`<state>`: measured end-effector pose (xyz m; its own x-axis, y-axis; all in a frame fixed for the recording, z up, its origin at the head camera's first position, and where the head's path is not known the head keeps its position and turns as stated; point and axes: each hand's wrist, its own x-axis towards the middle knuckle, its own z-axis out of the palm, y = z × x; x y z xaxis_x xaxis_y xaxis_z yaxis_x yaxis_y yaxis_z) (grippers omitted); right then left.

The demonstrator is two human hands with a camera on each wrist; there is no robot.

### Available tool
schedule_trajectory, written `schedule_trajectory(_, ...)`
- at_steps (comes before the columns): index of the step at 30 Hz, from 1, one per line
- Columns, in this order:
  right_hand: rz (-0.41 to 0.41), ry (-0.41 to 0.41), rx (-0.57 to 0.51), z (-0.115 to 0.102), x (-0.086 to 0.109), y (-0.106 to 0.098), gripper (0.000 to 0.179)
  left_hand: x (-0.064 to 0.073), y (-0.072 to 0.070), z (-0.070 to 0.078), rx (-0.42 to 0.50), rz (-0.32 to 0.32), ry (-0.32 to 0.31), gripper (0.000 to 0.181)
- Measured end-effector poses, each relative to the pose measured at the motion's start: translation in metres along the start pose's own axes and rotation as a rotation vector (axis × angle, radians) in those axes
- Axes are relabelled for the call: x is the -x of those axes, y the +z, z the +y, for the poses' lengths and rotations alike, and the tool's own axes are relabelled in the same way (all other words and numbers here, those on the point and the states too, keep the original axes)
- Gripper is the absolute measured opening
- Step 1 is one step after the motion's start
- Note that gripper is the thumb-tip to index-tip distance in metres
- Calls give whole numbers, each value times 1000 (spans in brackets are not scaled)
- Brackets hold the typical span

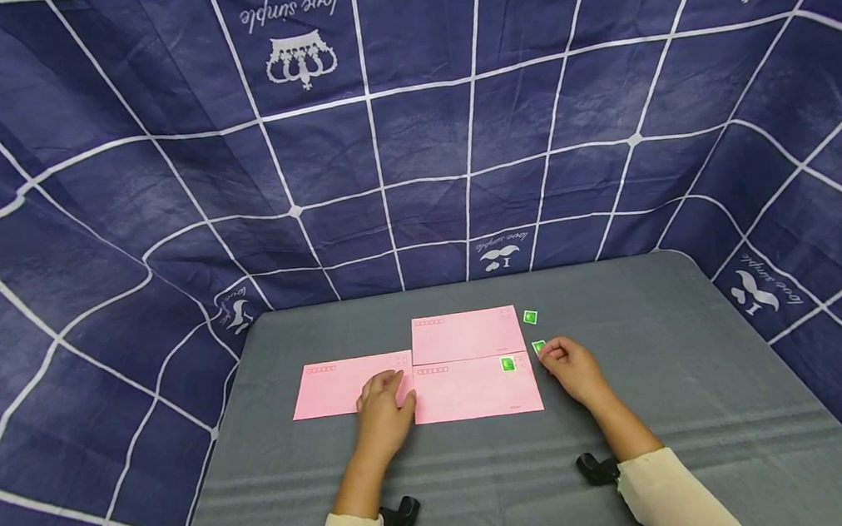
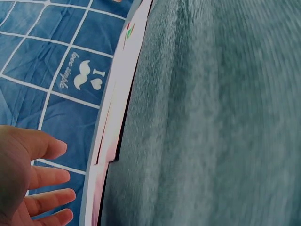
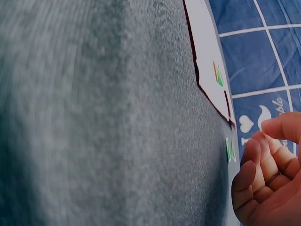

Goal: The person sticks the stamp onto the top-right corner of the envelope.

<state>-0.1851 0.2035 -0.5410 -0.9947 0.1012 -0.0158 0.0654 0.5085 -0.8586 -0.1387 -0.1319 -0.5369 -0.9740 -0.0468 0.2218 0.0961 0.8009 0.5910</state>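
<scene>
Three pink envelopes lie flat on the grey table: a left one (image 1: 330, 392), an upper right one (image 1: 465, 336) and a lower right one (image 1: 470, 392). The lower right one bears a green stamp (image 1: 507, 364) near its upper right corner. My left hand (image 1: 384, 412) rests over the right end of the left envelope, its fingers (image 2: 49, 178) apart and relaxed. My right hand (image 1: 575, 371) is beside a loose green stamp (image 1: 538, 346), fingers (image 3: 251, 150) bent, no stamp visible between them. Another loose stamp (image 1: 530, 317) lies farther back.
A blue cloth (image 1: 424, 129) with white lines hangs behind and beside the grey table (image 1: 485, 483). Black wrist mounts are strapped at both sleeves, the left mount (image 1: 401, 515) and the right mount (image 1: 597, 469).
</scene>
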Motion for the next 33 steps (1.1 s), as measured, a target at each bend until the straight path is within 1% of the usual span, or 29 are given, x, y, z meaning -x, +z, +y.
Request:
schedule_trajectory(7, 12, -5, 35, 6, -2, -6, 12, 0, -2, -9, -33, 5, 0, 47)
schedule_trajectory(11, 21, 1, 26, 12, -5, -8, 16, -1, -3, -14, -41, 1, -11, 48)
schedule_trajectory(18, 23, 8, 34, 18, -9, -13, 21, -3, -8, -21, -71, 21, -8, 49)
schedule_trajectory(22, 12, 7, 48, 18, -11, -12, 22, -3, -13, -24, -81, -1, -30, 51)
schedule_trajectory(26, 1, 13, 74, 18, -13, -11, 22, -3, -16, -27, -81, -8, -54, 53)
schedule_trajectory(33, -3, 25, 92, 15, -18, -11, 24, -4, -16, -33, -88, 27, -55, 52)
